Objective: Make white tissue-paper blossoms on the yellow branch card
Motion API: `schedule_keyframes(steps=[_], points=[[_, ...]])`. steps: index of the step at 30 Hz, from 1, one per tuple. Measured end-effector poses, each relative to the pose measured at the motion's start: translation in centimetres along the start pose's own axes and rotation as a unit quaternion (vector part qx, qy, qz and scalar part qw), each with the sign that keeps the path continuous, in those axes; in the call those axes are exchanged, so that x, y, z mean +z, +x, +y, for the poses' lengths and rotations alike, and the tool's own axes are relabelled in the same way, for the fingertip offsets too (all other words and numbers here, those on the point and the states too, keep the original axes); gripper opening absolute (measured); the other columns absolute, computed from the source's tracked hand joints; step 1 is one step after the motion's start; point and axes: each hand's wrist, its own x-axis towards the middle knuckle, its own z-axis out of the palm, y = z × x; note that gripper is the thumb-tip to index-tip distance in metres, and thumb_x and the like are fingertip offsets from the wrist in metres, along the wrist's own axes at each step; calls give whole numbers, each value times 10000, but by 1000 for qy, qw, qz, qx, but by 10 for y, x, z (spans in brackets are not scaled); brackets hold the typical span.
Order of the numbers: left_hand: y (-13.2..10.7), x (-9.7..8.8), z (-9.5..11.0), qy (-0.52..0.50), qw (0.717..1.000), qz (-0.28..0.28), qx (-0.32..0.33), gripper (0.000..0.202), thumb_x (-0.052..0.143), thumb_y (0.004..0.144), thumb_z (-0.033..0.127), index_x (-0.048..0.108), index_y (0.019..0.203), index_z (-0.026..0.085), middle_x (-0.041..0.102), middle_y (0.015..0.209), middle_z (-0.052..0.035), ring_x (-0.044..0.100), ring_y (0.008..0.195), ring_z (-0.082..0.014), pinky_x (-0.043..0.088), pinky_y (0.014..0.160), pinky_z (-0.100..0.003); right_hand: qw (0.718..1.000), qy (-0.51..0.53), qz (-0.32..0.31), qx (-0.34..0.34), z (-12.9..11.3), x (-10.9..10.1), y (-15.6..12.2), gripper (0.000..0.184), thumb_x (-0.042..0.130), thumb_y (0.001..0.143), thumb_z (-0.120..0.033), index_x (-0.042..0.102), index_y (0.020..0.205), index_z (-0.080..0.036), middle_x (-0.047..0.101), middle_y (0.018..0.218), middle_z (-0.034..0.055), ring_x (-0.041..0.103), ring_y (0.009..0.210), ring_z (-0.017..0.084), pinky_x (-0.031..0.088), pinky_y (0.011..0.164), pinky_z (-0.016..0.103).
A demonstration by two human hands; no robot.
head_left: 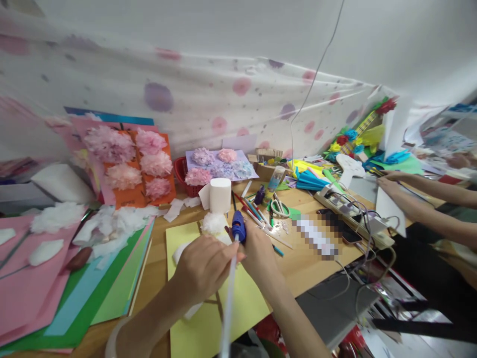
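My right hand [258, 247] is wrapped around a blue hot glue gun [239, 226], its nozzle pointing away from me. At the rear of the gun, my left hand [201, 266] pinches a long translucent glue stick [228, 308] that stretches back toward me. Under both hands lies a yellow card [194, 330] with brown stem-like lines on it. A white tissue-paper puff [215, 223] rests near the card's top edge, and other white pieces are partly hidden by my left hand.
A white paper roll [220, 195] stands behind the card. Pens and scissors [279, 206] lie to the right, near a power strip [352, 216] with cables. Coloured sheets [122, 278] are stacked at left; tissue-flower cards [128, 194] lean behind. Another person's arms [421, 199] reach in at right.
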Motion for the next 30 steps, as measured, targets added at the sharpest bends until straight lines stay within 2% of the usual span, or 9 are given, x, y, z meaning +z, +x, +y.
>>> schedule_keyframes(steps=[4, 7, 10, 12, 13, 14, 18, 23, 30], points=[[-3, -9, 6, -11, 1000, 12, 5, 127, 579, 931, 156, 575, 1058, 158, 656, 651, 1, 616, 580, -144, 512, 605, -272, 1000, 5, 5, -2, 0, 6, 1, 50, 514, 861, -187, 553, 893, -188, 676, 818, 84, 628, 776, 231, 368, 645, 281], [-10, -22, -4, -92, 989, 90, -67, 95, 522, 945, 178, 572, 1016, 217, 650, 689, 9, 615, 595, -135, 521, 595, -260, 1000, 13, 10, 12, 9, 4, 5, 169, 518, 916, -326, 570, 834, -188, 672, 799, 93, 629, 746, 237, 370, 625, 289], [-25, -30, -37, -116, 950, 197, -215, 68, 525, 945, 239, 589, 945, 218, 618, 660, 28, 596, 572, -124, 492, 576, -244, 999, 44, -15, 13, 20, -9, 10, 308, 502, 936, -446, 606, 790, -197, 661, 708, 47, 619, 660, 203, 392, 592, 278], [-41, -30, -66, -127, 890, 162, -406, 186, 508, 958, 350, 576, 864, 204, 589, 623, 33, 579, 568, -127, 477, 601, -250, 996, 68, -50, 13, 22, -21, 13, 426, 468, 943, -528, 625, 720, -201, 642, 616, 20, 600, 579, 173, 407, 559, 264], [-50, -29, -80, -145, 857, 134, -476, 259, 517, 942, 427, 572, 828, 201, 586, 619, 30, 579, 588, -133, 475, 624, -256, 994, 83, -72, 14, 20, -27, 15, 474, 460, 937, -564, 632, 687, -199, 645, 596, 17, 596, 557, 164, 414, 547, 257], [-59, -27, -93, -155, 844, 122, -498, 316, 527, 916, 489, 572, 810, 195, 587, 624, 22, 583, 607, -143, 477, 638, -264, 990, 99, -99, 14, 17, -31, 18, 505, 466, 924, -594, 642, 666, -197, 665, 604, 20, 597, 553, 158, 418, 538, 250], [-94, -18, -125, -228, 805, 72, -543, 511, 623, 756, 664, 616, 859, 164, 662, 780, -29, 638, 739, -178, 517, 731, -298, 968, 121, -222, -9, -8, -33, 32, 568, 485, 902, -638, 679, 625, -181, 698, 624, 26, 568, 532, 128, 381, 500, 226], [-123, -7, -133, -326, 753, 47, -570, 629, 621, 741, 697, 629, 1028, 138, 727, 825, -76, 704, 772, -213, 559, 771, -356, 943, 47, -326, -49, -42, 0, 49, 584, 484, 906, -636, 642, 569, -185, 671, 570, 20, 582, 553, 128, 397, 546, 228], [-134, 4, -136, -402, 710, 57, -575, 523, 643, 787, 578, 632, 1084, 148, 770, 867, -102, 740, 851, -252, 567, 847, -427, 935, -40, -353, -19, -54, 30, 58, 607, 459, 870, -733, 598, 621, -197, 648, 550, 19, 619, 564, 148, 441, 598, 255]])
